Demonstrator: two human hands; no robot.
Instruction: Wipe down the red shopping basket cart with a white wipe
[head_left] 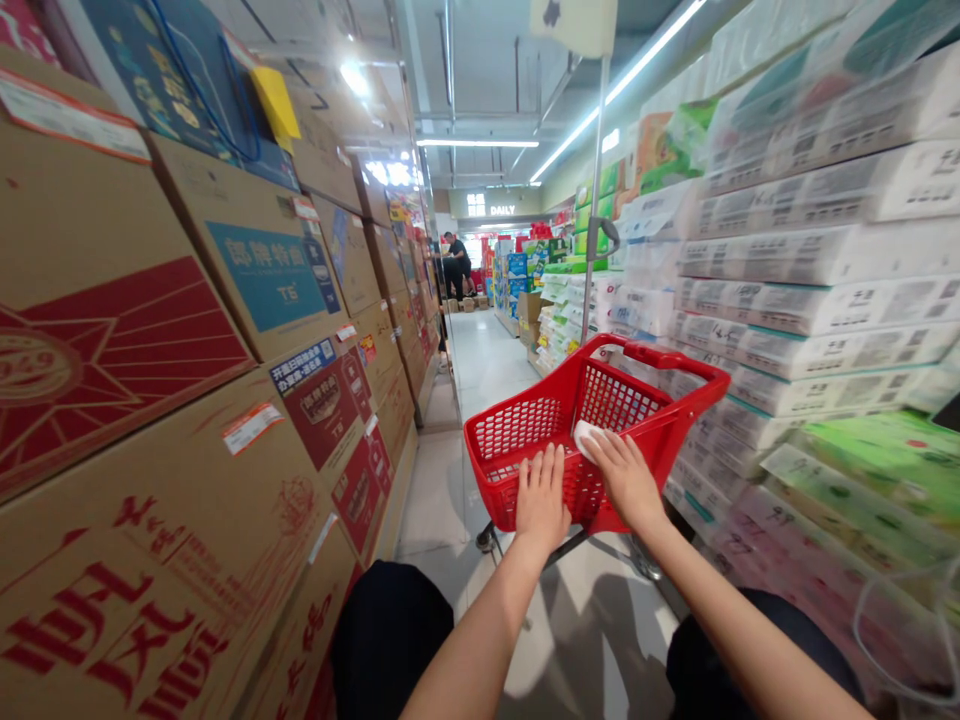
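A red plastic shopping cart (517, 425) stands on wheels in front of me, its handle at the right and its basket walls full of small holes. My left hand (541, 505) lies with straightened fingers against the near side of the basket. On the top rim of that side, my right hand (622, 475) presses a folded white cloth (587, 440) under its fingertips. Part of the cloth is covered by those fingers, and the exact material cannot be made out.
Stacked cardboard cartons (150, 480) wall the left side. Piled white tissue packs (810, 270) and green packs (870, 470) line the right. A metal pole (598, 190) rises behind the cart. Farther down the aisle, a person (456, 265) is beside low boxes.
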